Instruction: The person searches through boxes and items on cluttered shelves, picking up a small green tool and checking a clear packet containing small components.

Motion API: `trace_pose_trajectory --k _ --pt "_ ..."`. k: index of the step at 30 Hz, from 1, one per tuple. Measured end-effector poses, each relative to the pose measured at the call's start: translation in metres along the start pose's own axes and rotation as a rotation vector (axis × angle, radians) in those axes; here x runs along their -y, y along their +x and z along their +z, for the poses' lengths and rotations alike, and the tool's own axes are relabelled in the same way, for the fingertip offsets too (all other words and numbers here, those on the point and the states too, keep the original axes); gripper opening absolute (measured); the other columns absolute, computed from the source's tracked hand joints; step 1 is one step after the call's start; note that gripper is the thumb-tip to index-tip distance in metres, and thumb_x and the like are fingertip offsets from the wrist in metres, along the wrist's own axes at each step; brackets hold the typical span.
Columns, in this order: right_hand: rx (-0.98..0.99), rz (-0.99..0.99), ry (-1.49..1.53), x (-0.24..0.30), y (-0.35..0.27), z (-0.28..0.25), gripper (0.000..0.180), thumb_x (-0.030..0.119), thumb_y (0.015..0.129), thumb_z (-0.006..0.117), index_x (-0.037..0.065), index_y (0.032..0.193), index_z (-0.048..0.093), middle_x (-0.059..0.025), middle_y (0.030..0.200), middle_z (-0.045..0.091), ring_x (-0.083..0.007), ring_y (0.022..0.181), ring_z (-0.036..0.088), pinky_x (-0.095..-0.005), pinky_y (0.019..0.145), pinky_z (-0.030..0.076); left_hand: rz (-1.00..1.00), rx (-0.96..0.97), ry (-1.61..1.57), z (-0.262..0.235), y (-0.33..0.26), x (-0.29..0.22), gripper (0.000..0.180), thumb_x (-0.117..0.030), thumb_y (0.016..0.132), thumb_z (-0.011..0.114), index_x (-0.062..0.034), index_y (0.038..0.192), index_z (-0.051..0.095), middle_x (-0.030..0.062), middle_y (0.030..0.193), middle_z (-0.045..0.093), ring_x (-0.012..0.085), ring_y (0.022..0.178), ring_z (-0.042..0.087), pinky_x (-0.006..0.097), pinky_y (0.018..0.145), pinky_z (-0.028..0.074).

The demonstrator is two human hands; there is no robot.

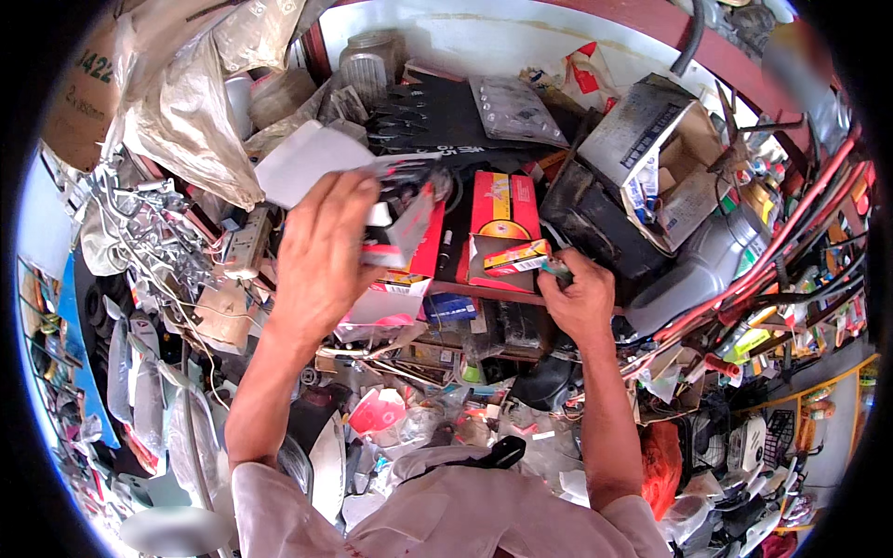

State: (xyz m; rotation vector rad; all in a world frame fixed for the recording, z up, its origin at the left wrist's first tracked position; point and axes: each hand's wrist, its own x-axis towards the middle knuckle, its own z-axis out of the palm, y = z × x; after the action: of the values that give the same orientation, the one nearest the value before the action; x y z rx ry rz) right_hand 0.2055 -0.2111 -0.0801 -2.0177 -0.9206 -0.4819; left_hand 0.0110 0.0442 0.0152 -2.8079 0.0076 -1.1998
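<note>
Metal pile: at far left, silvery parts [139, 214] are being crossed by pale cables.
Left hand: here the left hand [326, 246] is being blurred, its fingers being curved against a grey-and-red carton [405, 232]; whether a firm grip is being made cannot be told.
Open box: just below, an open red box [433, 237] is being partly hidden.
Centre: a red-and-yellow box [502, 200] is being overlapped at its near end by a small yellow carton [514, 258], slightly tilted.
Right hand: and a small greenish thing [558, 270] is being pinched narrowly in the right hand [581, 288], beside that carton's right end.
Far right: a grey bottle [688, 279] is being seen near an open-ended carton [637, 130].
</note>
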Motion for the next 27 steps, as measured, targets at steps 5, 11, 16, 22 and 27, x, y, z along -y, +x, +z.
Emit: trace_pose_trajectory --k 5,11,16,22,27 --pt "-0.062 -0.03 0.053 -0.002 0.0 0.0 0.014 0.012 0.078 0.074 0.002 0.085 0.067 -0.0178 0.075 0.067 -0.0358 0.068 0.069 -0.0408 0.063 0.053 0.148 -0.043 0.032 0.046 0.054 -0.029 0.092 -0.007 0.058 0.086 -0.0028 0.141 0.05 0.0139 0.144 0.056 0.0349 0.132 0.053 0.045 0.11 0.045" --pt "-0.049 0.022 0.039 -0.001 -0.002 -0.001 0.015 0.015 0.076 0.074 0.004 0.084 0.068 -0.0161 0.078 0.071 -0.0367 0.073 0.071 -0.0434 0.066 0.056 0.283 0.029 0.125 0.099 0.069 -0.063 0.061 -0.016 0.088 0.062 -0.0004 0.145 0.048 0.0162 0.149 0.053 0.034 0.132 0.055 0.044 0.111 0.046" --pt "-0.039 0.002 0.086 -0.002 0.0 -0.001 0.014 0.014 0.076 0.073 0.004 0.083 0.067 -0.0163 0.077 0.071 -0.0371 0.071 0.07 -0.0431 0.066 0.056 0.312 0.15 0.031 0.096 0.058 -0.065 0.064 -0.013 0.089 0.06 0.0013 0.15 0.044 0.0215 0.156 0.045 0.0372 0.145 0.044 0.05 0.12 0.036" --pt "0.117 0.098 0.174 0.001 0.0 -0.017 0.036 0.019 0.076 0.079 0.007 0.108 0.068 -0.0146 0.089 0.073 -0.0292 0.077 0.072 -0.038 0.074 0.057 0.324 0.116 -0.04 0.078 0.05 -0.075 0.06 -0.017 0.091 0.058 0.0028 0.147 0.047 0.0261 0.156 0.043 0.0414 0.146 0.042 0.053 0.122 0.032" --pt "0.003 -0.055 0.25 0.0 0.001 -0.01 0.036 0.017 0.082 0.083 0.002 0.112 0.069 -0.0152 0.096 0.075 -0.0207 0.083 0.072 -0.0348 0.078 0.056 0.397 -0.065 -0.255 0.057 0.03 -0.086 0.044 -0.015 0.084 0.064 0.0 0.126 0.062 0.0215 0.139 0.058 0.0369 0.13 0.058 0.049 0.107 0.05"
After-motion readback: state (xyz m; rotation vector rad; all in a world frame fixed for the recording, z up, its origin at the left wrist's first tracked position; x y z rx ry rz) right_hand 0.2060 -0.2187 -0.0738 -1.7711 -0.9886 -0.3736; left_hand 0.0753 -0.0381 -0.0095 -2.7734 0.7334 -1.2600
